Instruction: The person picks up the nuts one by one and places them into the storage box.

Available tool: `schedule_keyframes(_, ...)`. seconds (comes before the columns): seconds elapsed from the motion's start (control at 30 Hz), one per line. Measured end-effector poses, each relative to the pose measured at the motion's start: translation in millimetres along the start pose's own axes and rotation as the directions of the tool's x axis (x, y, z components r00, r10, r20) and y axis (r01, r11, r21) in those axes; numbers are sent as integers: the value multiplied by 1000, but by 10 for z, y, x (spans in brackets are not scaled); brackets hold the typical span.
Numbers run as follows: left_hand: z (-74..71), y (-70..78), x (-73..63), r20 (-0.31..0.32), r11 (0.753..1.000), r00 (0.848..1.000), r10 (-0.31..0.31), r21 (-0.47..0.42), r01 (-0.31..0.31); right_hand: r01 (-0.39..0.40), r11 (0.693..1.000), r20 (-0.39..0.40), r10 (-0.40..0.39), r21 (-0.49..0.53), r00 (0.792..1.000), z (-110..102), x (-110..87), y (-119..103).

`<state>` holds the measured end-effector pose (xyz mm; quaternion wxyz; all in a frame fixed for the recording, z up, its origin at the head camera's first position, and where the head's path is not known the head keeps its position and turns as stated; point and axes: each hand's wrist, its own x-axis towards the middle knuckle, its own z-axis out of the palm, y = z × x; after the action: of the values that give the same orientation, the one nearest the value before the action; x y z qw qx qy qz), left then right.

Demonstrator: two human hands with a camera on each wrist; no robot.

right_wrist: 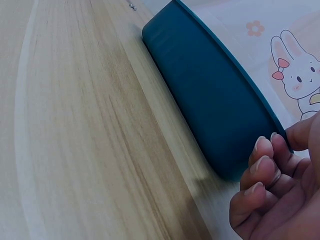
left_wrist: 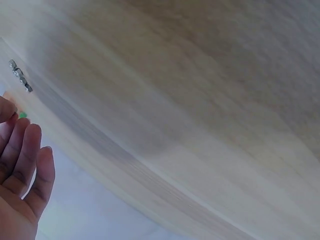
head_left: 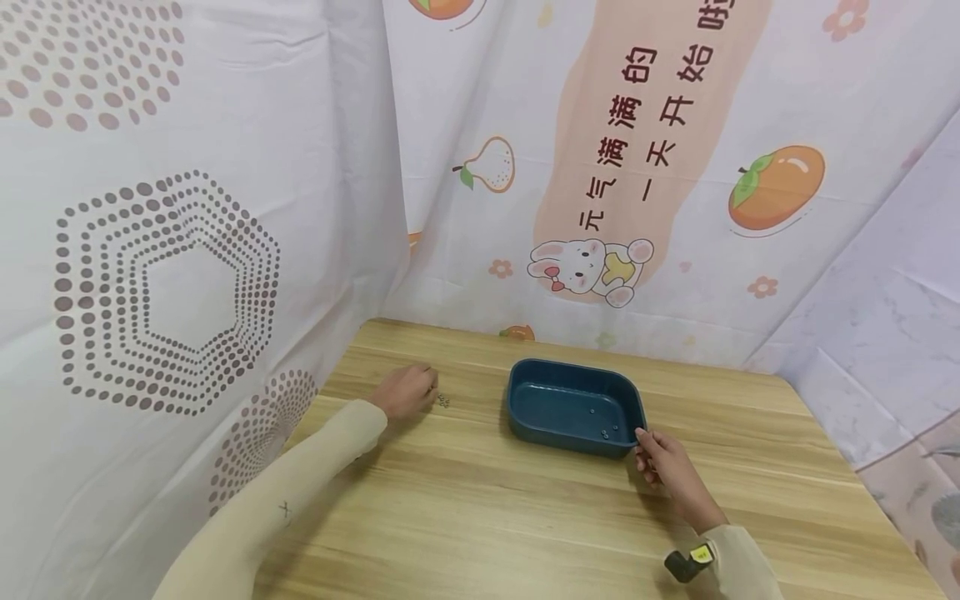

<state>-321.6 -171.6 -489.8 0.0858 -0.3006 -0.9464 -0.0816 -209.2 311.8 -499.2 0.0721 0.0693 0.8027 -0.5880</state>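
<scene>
My left hand [head_left: 408, 392] hovers over the left of the table, just beside a little cluster of small metal nuts [head_left: 443, 402]. In the left wrist view its thumb and index finger come together at the tips; whether anything tiny sits between them is unclear. The nuts [left_wrist: 20, 76] lie in a short line on the wood there, apart from the fingers. A dark blue plastic box [head_left: 573, 442] stands upright at mid-table with several small nuts [head_left: 605, 434] on its floor. My right hand [head_left: 667, 467] pinches the box's near right corner, thumb on the rim and fingers at the outer wall [right_wrist: 200, 90].
The wooden table [head_left: 465, 517] reaches back to a printed curtain [head_left: 480, 233]. Another white curtain [head_left: 315, 250] hangs close along the left edge, near the left forearm. A black device with a yellow label [head_left: 688, 562] is worn at the right wrist.
</scene>
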Motion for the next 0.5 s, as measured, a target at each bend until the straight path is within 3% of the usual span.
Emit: schedule_keyframes(0.5,-44,108,123,0,1000,1000,-11,-2,11,19,1000,-8,-19,5,1000,13,-29,-13)
